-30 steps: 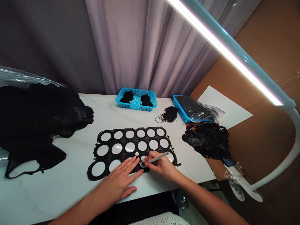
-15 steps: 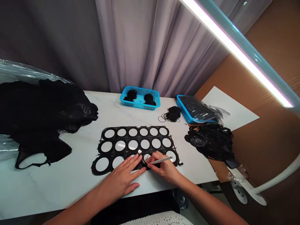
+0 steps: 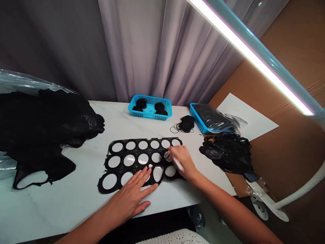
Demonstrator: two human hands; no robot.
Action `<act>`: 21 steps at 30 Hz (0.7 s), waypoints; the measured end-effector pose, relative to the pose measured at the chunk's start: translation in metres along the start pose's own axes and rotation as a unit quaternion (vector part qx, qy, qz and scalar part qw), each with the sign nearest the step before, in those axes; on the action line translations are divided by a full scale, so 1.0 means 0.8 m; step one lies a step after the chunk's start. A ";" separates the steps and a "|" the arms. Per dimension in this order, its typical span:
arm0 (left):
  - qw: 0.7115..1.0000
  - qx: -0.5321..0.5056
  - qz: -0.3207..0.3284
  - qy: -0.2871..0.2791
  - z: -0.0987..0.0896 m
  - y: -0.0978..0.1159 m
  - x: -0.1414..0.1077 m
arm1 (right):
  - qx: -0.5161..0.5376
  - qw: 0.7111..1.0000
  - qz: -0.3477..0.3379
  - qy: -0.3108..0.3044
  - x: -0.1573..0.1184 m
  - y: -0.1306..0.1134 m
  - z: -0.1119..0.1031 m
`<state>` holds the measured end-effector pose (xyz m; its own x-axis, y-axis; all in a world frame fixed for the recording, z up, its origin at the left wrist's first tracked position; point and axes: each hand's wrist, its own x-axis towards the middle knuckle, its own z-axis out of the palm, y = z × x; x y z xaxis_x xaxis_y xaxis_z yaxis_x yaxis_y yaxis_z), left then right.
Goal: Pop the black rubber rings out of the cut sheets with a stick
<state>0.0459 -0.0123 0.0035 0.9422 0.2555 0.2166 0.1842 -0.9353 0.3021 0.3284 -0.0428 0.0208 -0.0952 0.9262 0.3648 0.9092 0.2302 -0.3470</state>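
A black sheet [image 3: 137, 152] with rows of round white-showing holes lies flat on the white table. My left hand [image 3: 137, 189] rests spread on its bottom row, fingers apart, by a small white piece [image 3: 150, 166]. My right hand [image 3: 181, 157] is over the sheet's right side, closed around a slim pale tool [image 3: 178, 165], and is blurred. Thin black strands [image 3: 167, 156] show by its fingertips. Near the right hand the sheet's lower edge is pulled up and its holes look stretched.
A blue basket [image 3: 149, 115] holds black bundles at the back. Thin black rings [image 3: 186, 124] lie beside a second basket [image 3: 200, 120]. Black strips [image 3: 225, 152] are piled right, black fabric [image 3: 45, 118] left. A lamp [image 3: 254, 56] hangs above.
My right hand has moved up and away from the bottom row, with the tool still in it. The sheet's lower right part has shifted and become distorted. My left hand has stayed in place.
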 end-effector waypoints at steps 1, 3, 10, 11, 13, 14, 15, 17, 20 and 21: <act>1.000 0.003 -0.001 0.002 -0.001 0.001 -0.001 | -0.006 0.998 0.051 0.027 0.016 0.014 -0.006; 1.000 0.008 -0.005 0.004 -0.004 0.004 0.000 | 0.019 0.991 0.123 0.056 0.041 0.033 -0.012; 0.997 0.023 -0.071 0.035 -0.014 -0.010 0.032 | 0.313 0.938 0.126 -0.077 0.043 -0.003 0.007; 0.996 0.031 -0.074 0.036 -0.013 -0.016 0.037 | 0.326 0.933 0.120 -0.094 0.039 -0.010 0.010; 0.997 0.044 -0.065 0.029 -0.010 -0.027 0.044 | 0.338 0.927 0.116 -0.114 0.032 -0.018 0.015; 0.997 0.046 -0.060 0.023 -0.009 -0.031 0.045 | 0.341 0.925 0.118 -0.121 0.030 -0.019 0.016; 0.997 0.046 -0.057 0.018 -0.007 -0.035 0.045 | 0.345 0.922 0.120 -0.125 0.029 -0.019 0.017; 0.998 0.044 -0.053 0.013 -0.003 -0.039 0.043 | 0.352 0.919 0.124 -0.130 0.028 -0.018 0.018; 0.998 0.038 -0.050 0.017 0.000 -0.041 0.040 | 0.351 0.920 0.114 -0.134 0.027 -0.015 0.020; 0.998 0.037 -0.051 0.018 0.001 -0.041 0.039 | 0.346 0.922 0.110 -0.135 0.026 -0.015 0.020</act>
<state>0.0696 0.0264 -0.0005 0.9075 0.3570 0.2213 0.2992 -0.9192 0.2560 0.3089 -0.0211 0.0186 -0.1222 0.9922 0.0248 0.4512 0.0778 -0.8890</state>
